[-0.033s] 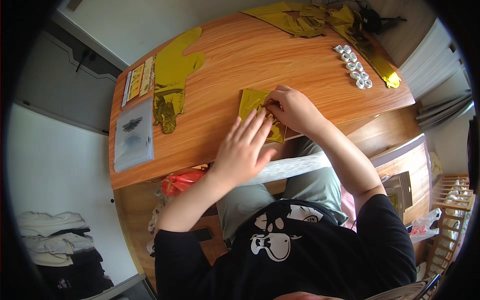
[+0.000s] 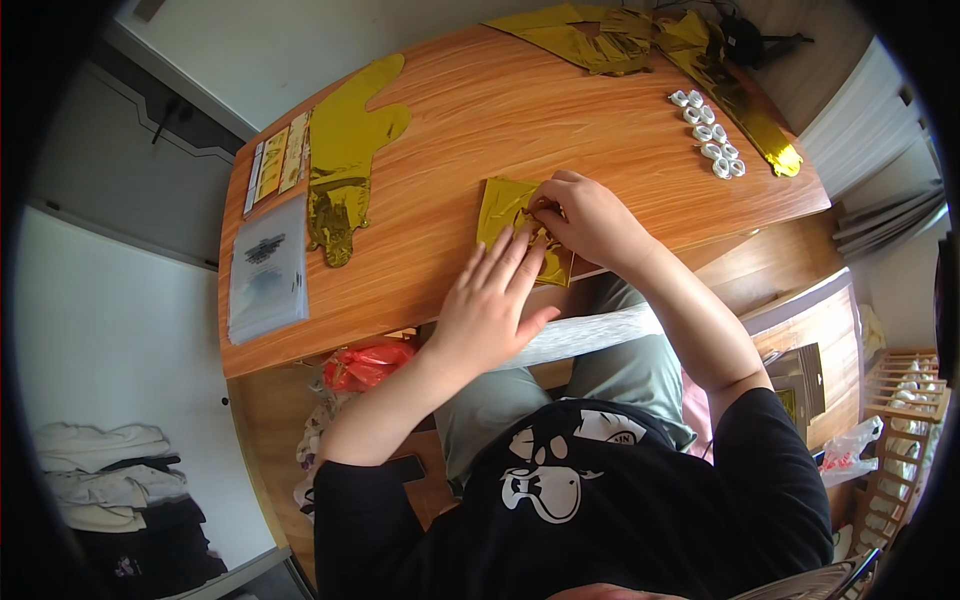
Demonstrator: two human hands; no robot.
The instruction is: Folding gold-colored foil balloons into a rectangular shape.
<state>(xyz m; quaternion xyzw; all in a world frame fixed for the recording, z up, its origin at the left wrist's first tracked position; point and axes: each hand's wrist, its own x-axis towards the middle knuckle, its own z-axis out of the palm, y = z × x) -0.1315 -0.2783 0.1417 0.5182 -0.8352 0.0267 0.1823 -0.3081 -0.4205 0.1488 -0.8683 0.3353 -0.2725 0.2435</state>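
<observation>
A flat gold foil balloon [image 2: 498, 203], folded into a small wrinkled rectangle, lies at the table's near edge in front of me. Over its right part, my right hand [image 2: 592, 222] is closed in a pinch on the foil, its fingertips partly hidden. My left hand [image 2: 486, 305] lies stretched out with its fingers apart, fingertips on the foil's lower left part and thumb off to the side. Both hands cover much of the folded piece. Farther left, another flat gold foil balloon [image 2: 345, 135] is spread out, its lower end crumpled.
Clear plastic bags [image 2: 268, 275] and printed cards [image 2: 268, 172] lie along the left edge of the wooden table [image 2: 450, 120]. More gold foil [image 2: 570, 35] is at the back. White ribbon rolls [image 2: 712, 133] sit beside a gold strip [image 2: 752, 125]. A red bag [image 2: 367, 366] is below the edge.
My left hand has shifted slightly down and to the left over the foil. The right hand stays in place.
</observation>
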